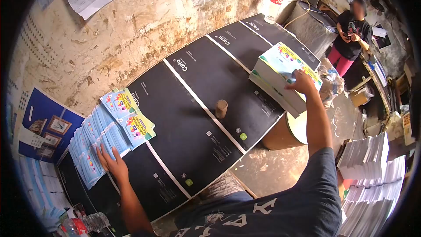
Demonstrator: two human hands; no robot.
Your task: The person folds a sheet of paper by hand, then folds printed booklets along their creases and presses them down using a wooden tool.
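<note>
My left hand (pixel 112 161) lies with its fingers spread against the near side of a fanned row of blue booklets (pixel 94 136) on the black table (pixel 175 101). Colourful printed booklets (pixel 135 125) lie on the right end of that row. At the table's right end my right hand (pixel 301 81) rests on the top of a thick stack of printed booklets (pixel 280 77), fingers partly bent and apart. A small brown cylinder (pixel 221 109) stands between the two piles.
Plastic bottles stand at the far edge (pixel 274 4) and lie at the lower left (pixel 90 224). A round drum (pixel 287 131) is beside the table. Paper stacks (pixel 368 180) stand at the lower right. Another person (pixel 353 30) stands at the back right.
</note>
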